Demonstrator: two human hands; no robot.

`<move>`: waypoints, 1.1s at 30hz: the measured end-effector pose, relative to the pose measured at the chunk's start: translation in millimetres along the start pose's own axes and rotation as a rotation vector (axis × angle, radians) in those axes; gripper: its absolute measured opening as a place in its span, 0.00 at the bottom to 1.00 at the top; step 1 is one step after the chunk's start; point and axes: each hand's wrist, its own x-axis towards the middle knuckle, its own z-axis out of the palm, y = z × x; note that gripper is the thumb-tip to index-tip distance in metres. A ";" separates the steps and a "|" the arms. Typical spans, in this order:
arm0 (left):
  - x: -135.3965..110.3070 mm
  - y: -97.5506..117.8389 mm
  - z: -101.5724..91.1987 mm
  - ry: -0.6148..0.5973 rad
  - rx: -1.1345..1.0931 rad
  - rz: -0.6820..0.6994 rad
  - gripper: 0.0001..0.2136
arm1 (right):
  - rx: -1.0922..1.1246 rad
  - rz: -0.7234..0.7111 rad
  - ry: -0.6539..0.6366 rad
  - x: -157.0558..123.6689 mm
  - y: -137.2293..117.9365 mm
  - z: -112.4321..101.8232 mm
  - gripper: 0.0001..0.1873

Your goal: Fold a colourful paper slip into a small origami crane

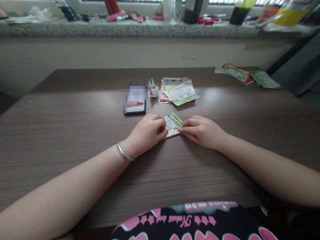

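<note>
A metal bracelet circled the left wrist, and beyond it a phone, partly masked by blurred blocks, lay on the desk. The left hand came in from the lower left, its fingers curled, with thumb and forefinger closed on the left end of a folded paper. Past that hand, toward the window side, stood a small construction of folded pieces, just beside the phone.

The folded paper lay low on the desk between the two hands, right of the left one and left of the right one, both touching it, so neither was clearly nearer. Its striped near edge ran roughly from hand to hand, rising a little toward the right; its full outline, and so its true long axis, was hidden by fingers. Behind it sat a loose stack of leaflets.

The right hand had its fingertips drawn together on the paper's right end. Farther right, near the far edge, more leaflets lay spread, well apart from both hands.
</note>
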 end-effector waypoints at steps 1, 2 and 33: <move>0.2 0.1 -0.2 -0.003 0.000 -0.003 0.07 | -0.008 -0.003 -0.001 0.0 0.0 -0.1 0.12; 0.4 0.2 -0.4 -0.005 -0.001 -0.006 0.07 | -0.018 -0.008 -0.002 0.0 0.1 -0.1 0.13; 2.5 -0.5 -0.1 -0.054 0.029 -0.012 0.08 | -0.056 0.007 -0.096 1.4 -4.5 2.0 0.16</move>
